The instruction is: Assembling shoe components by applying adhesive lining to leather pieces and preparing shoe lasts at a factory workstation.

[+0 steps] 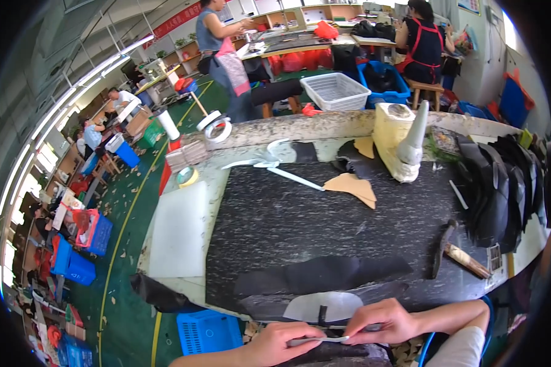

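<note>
"So, holding what?"
"Pale strip (334, 339), between left hand (280, 342) and right hand (384, 321), pinched by both."
"Stiff or soft?"
"Probably light and bendy; best gripped near the ends."
"Beyond?"
"Hammer (463, 257), ahead-right of the right hand."

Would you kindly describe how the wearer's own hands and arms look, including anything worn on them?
The left hand and right hand are ungloved, with no rings or watch visible. The right arm has a plain, pale grey sleeve beyond the elbow; the left forearm is uncovered where it shows.
</note>
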Demonstrator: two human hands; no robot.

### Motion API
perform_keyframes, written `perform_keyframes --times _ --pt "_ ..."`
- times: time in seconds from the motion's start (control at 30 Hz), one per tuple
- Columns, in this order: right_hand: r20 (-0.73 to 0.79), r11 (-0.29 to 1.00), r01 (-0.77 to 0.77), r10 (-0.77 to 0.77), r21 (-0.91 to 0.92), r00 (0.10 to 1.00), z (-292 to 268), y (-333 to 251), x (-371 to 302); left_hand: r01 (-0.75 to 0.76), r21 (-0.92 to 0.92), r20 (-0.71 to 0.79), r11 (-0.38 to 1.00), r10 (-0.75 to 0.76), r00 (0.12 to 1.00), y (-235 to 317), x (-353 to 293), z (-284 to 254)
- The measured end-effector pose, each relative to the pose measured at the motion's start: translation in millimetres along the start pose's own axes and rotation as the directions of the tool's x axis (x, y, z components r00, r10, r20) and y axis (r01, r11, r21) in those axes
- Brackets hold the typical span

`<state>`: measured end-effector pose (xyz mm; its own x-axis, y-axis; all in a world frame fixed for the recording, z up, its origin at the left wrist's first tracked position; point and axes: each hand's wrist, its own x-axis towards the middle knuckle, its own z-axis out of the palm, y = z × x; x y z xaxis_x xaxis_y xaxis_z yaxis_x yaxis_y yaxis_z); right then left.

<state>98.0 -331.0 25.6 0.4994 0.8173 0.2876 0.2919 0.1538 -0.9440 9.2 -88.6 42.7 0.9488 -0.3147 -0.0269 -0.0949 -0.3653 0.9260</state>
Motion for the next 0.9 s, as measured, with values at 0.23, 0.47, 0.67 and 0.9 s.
perform_keyframes --times 0.23,0.47,0.67,0.9 --pt "-0.152 0.904 -0.346 0.39 0.251 0.908 36.3 -17.8 -34.8 -0.135 0.051 0.053 0.99 0.132 0.99 -31.3 -14.4 22.1" --pt "-0.305 0.986 -0.165 0.153 -0.013 0.94 34.9 13.2 -47.4 -0.14 0.195 -0.153 0.971 0.172 0.973 -22.7 -18.6 17.6" --pt "-0.395 0.687 -0.129 -0.244 -0.715 0.886 0.9 23.8 -44.1 -0.243 0.265 -0.168 0.933 0.292 0.941 -21.9 23.6 6.3" --pt "-0.444 0.617 -0.246 -0.189 -0.747 0.876 -13.2 44.7 -41.3 -0.171 0.243 -0.154 0.955 0.212 0.965 -45.5 52.6 19.7"
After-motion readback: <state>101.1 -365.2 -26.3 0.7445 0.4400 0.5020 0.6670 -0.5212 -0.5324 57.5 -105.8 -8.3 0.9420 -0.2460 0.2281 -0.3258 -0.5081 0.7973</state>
